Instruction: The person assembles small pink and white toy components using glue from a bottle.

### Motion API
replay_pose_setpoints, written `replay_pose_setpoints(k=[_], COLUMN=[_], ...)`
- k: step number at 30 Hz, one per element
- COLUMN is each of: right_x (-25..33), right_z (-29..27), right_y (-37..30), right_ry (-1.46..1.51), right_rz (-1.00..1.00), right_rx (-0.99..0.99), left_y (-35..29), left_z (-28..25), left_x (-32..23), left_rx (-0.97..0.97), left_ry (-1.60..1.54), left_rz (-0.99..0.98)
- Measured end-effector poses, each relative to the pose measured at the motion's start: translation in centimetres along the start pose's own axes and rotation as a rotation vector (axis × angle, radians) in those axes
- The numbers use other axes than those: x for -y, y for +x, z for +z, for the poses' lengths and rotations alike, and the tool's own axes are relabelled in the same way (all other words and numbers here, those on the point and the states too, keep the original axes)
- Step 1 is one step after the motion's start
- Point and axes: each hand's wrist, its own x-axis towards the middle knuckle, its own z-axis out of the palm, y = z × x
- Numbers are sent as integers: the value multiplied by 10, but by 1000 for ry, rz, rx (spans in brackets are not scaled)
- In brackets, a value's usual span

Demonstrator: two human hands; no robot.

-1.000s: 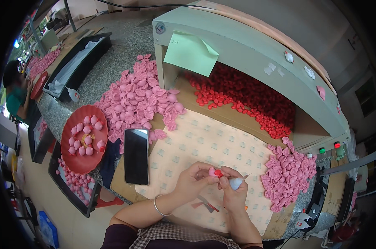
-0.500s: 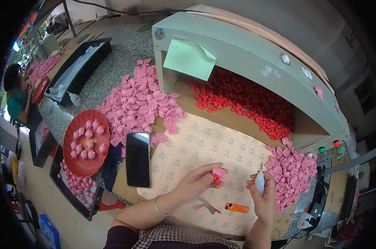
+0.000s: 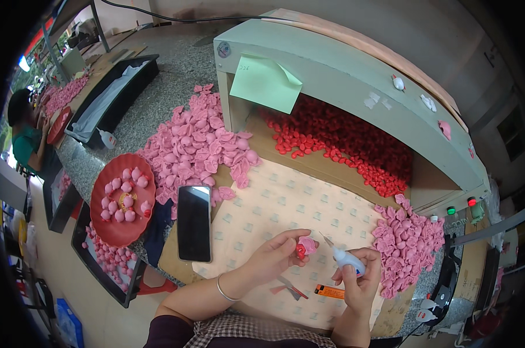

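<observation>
Between the thumb and fingers of my left hand [image 3: 277,253] is a small pink moulded piece [image 3: 307,245] with a red part [image 3: 300,250] against it. My right hand [image 3: 361,279] grips a small white glue bottle [image 3: 348,262], whose thin nozzle tilts up and left toward the pink piece, a short gap away. Under my hands lies a patterned paper sheet [image 3: 285,200]. An orange box cutter blade case or lighter-like item [image 3: 330,292] rests on it near my right hand. Beside it are tweezers [image 3: 291,288], partly seen.
Pink pieces are heaped at left [image 3: 187,145] and right [image 3: 407,249]. Red pieces [image 3: 338,148] fill the pale green cabinet [image 3: 343,64] ahead. A phone [image 3: 194,223] lies left of the sheet, beside a red plate [image 3: 109,229] holding pink pieces. Another person [image 3: 27,142] sits far left.
My right hand has turned the glue bottle from upright to tilted left and brought its nozzle closer to the pieces. My left hand has barely moved.
</observation>
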Motion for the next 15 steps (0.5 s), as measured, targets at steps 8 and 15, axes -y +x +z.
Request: replay_pose_setpoints(k=[8,15], right_x=[-3,-23], right_z=[14,17], right_y=[4,-1], right_ry=[9,-362], right_rz=[-199,-379], right_rx=[-243,-333], left_y=[1,2], left_z=[5,3], left_x=[-3,3], left_rx=[12,3], left_ry=[9,-18], left_rz=[-15,-48])
